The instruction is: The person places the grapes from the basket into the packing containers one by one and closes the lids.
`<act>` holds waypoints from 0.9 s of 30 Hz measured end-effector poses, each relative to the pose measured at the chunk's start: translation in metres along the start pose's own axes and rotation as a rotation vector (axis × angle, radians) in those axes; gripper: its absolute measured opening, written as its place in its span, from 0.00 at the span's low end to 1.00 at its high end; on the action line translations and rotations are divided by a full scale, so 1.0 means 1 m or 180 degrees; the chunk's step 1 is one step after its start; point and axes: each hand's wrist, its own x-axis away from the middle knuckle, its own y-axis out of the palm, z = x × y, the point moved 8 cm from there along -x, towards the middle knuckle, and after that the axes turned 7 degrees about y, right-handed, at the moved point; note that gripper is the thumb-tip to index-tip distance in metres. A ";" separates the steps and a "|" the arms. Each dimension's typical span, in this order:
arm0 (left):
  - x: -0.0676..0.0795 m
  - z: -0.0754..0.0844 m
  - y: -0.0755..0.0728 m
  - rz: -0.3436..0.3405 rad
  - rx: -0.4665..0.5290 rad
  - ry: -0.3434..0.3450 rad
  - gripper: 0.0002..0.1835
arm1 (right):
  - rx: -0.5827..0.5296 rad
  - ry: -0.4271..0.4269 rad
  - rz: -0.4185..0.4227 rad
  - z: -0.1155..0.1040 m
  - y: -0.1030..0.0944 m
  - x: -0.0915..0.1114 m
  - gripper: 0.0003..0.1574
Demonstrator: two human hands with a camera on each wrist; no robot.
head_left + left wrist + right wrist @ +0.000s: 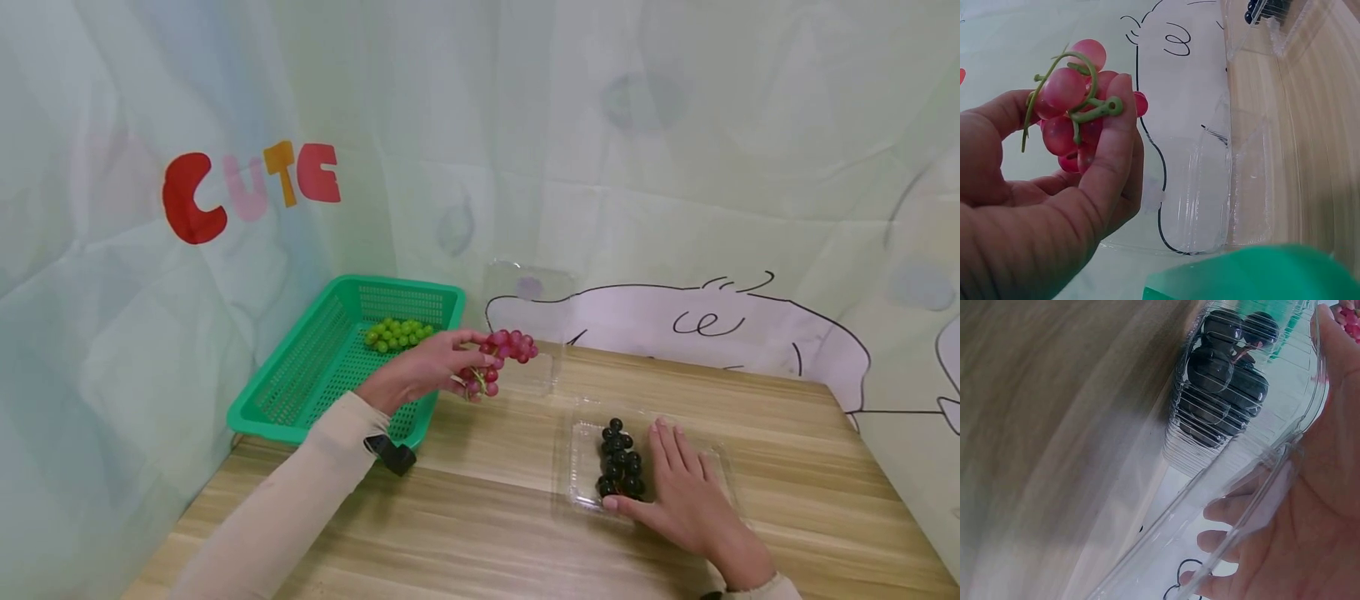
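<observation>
My left hand [423,367] holds a bunch of red grapes [513,343] in the air, just right of the green basket. In the left wrist view, the fingers and thumb curl round the red grapes [1065,89], with a green stem on the near side. A bunch of black grapes [619,460] lies in a clear plastic container [583,462] on the table. My right hand [693,500] rests over that container's right side, fingers straight and thumb by its front edge. From the right wrist, the black grapes [1225,381] show through the ribbed wall.
The green basket [281,392] stands at the left with a bunch of green grapes [397,334] inside. Behind the red grapes is another clear container [542,379], its lid raised against the curtain [450,100]. The wooden table [480,542] ends against curtains.
</observation>
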 end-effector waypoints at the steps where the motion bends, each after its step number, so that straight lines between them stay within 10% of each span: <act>1: 0.000 0.000 0.001 0.0000 0.0003 -0.0003 0.21 | -0.0001 0.0001 0.0000 0.000 0.000 0.000 0.79; 27: -0.017 -0.007 0.044 -0.0134 0.0098 -0.0002 0.19 | 0.0018 0.0006 -0.0005 -0.001 -0.001 -0.001 0.79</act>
